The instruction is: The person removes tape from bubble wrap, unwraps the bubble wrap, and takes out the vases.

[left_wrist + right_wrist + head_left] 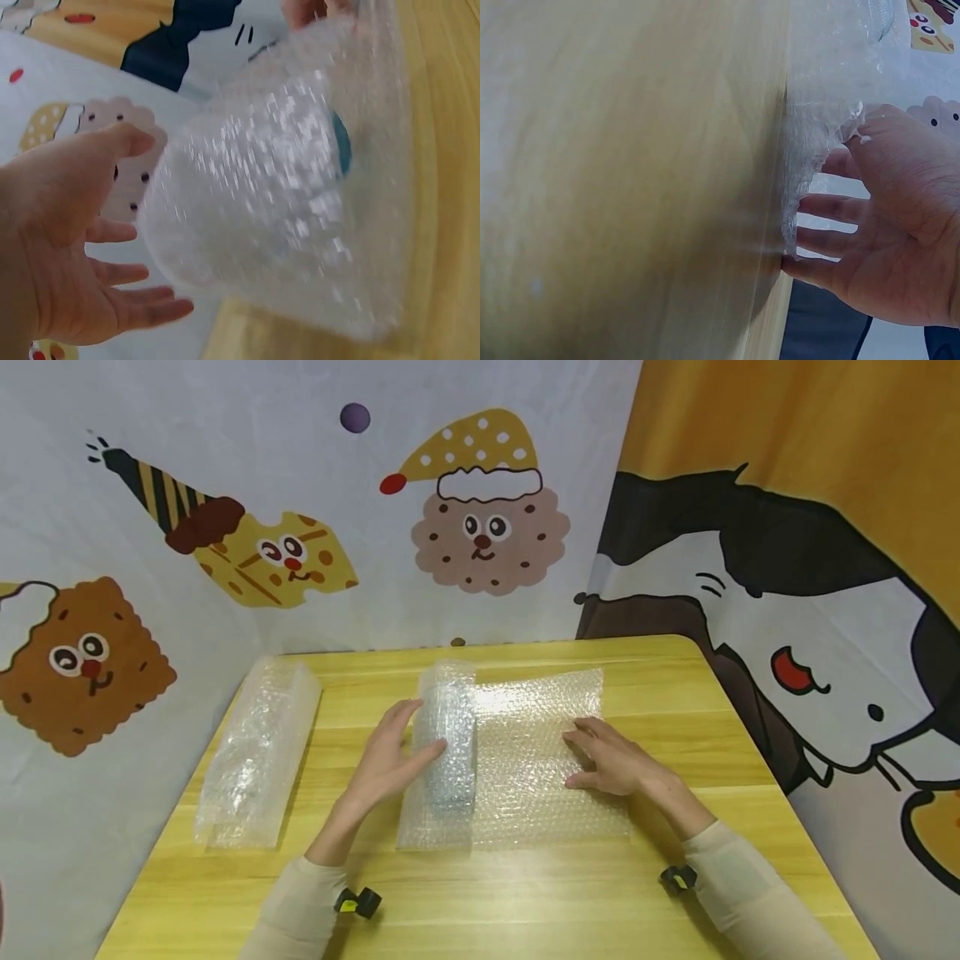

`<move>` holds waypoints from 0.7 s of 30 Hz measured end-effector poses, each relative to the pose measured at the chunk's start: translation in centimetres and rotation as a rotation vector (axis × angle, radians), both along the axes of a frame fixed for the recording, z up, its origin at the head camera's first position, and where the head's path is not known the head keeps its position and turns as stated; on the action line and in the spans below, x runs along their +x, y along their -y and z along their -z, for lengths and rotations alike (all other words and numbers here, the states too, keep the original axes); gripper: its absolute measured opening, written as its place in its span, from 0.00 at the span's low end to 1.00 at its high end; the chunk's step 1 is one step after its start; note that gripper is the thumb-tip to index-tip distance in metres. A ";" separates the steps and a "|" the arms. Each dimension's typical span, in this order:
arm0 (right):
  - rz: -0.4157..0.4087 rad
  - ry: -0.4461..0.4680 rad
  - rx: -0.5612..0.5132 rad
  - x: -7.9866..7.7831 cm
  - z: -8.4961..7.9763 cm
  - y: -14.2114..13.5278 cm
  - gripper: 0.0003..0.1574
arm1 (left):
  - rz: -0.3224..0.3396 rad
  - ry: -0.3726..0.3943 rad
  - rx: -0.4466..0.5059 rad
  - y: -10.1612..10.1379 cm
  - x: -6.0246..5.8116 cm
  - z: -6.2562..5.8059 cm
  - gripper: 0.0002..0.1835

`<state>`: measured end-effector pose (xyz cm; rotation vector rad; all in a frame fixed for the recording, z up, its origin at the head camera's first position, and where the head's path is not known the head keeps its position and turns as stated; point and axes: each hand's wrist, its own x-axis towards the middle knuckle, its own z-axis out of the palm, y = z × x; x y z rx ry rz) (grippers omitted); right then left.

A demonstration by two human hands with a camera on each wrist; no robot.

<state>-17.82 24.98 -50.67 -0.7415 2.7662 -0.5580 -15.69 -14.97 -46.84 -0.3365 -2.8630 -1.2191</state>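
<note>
Nearest me: two cream sleeves, left (296, 906) and right (753, 889), over the wood-grain table (525, 914). My left hand (390, 760) is at the left side of the rolled part of the bubble-wrap sheet (536, 768), fingers spread, thumb apart from them; the left wrist view shows no pinch. My right hand (615, 762) is at the sheet's right edge, fingers spaced and fairly straight, tips touching the film; no firm pinch visible.

Task item: a blue-tinted object (450, 760) lies under the folded wrap at the sheet's left end, near table centre. Its exact form cannot be told through the bubbles.

Risks, my judgement: with the left fingers this loose, the fold could spring back; a one-sided tug on the right edge could skew the sheet and let the object slide out an end.

Farther left: a second bubble-wrap piece (258, 760), well apart. Beyond: a cartoon-printed cloth (300, 410).
</note>
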 end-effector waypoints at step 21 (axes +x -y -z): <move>0.009 0.014 0.009 -0.2 0.3 -0.1 0.54 | -0.060 -0.041 -0.211 -4.1 -0.7 -1.1 0.51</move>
